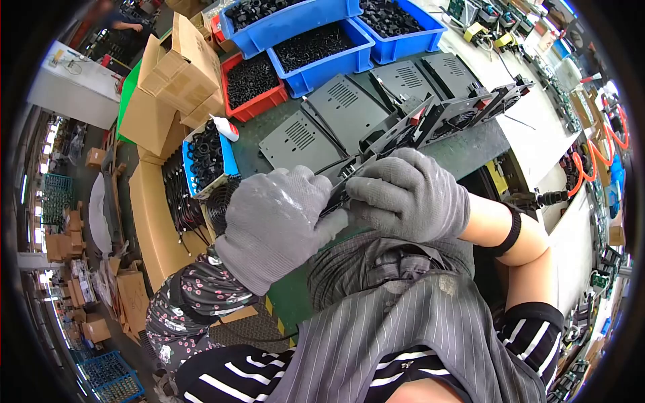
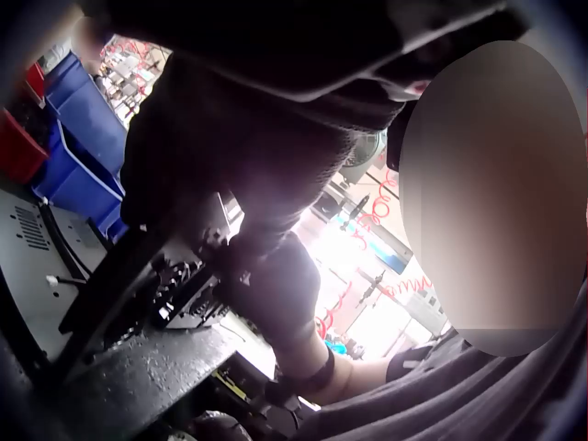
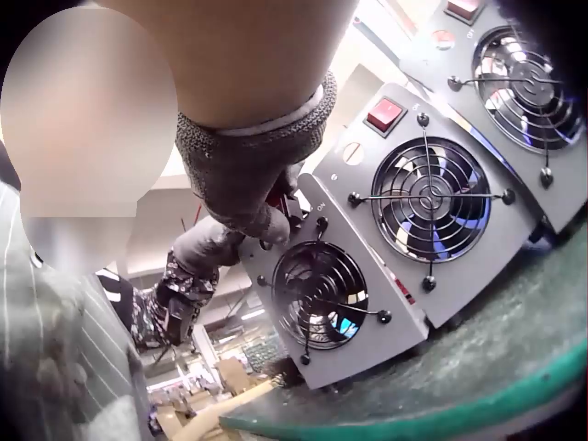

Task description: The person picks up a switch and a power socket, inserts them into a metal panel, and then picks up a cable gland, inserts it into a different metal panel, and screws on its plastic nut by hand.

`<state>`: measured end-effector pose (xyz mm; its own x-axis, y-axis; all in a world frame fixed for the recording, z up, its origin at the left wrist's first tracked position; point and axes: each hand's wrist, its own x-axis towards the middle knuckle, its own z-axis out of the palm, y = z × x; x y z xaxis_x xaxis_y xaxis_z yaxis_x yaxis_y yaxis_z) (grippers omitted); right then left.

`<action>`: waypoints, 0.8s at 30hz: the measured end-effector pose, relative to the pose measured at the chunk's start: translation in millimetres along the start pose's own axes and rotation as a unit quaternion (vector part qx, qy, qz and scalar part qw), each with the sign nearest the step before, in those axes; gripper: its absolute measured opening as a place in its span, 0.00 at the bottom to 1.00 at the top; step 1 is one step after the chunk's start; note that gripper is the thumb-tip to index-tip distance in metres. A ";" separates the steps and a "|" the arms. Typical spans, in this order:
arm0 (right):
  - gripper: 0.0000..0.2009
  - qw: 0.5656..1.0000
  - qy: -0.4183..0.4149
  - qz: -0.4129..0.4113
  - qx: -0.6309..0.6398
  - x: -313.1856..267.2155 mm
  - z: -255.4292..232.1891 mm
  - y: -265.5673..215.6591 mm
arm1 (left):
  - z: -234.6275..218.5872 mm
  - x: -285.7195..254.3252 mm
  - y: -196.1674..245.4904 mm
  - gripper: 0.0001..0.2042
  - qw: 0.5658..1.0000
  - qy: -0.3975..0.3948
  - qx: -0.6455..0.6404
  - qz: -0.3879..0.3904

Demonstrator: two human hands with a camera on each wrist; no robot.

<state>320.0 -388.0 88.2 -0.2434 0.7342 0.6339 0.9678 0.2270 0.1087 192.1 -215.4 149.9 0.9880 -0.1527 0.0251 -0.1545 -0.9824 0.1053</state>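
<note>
Dark green table (image 1: 470, 151) carries a row of grey metal fan panels (image 3: 432, 197) leaning on edge, fans facing out. Nearest the body, the small grey fan panel (image 3: 335, 299) stands upright, gloved left hand (image 1: 275, 225) and gloved right hand (image 1: 410, 195) curled around its top edge, steadying it.

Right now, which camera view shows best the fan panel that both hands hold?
The right wrist view: the fan panel faces the camera, grille clear. The head view shows it edge-on, mostly hidden by the gloves. The left wrist view shows only a dark, blurred edge.
</note>
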 end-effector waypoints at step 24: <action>0.17 0.967 -0.240 0.085 0.030 47.5 -25.6 53.2 | 12.5 15.0 3.8 0.18 0.993 0.092 0.066 0.021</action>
<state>361.5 -357.4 143.7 -0.0971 0.9730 0.2095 0.9945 0.1034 -0.0192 206.4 -222.7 138.2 0.9604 -0.1828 0.2102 -0.1804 -0.9831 -0.0306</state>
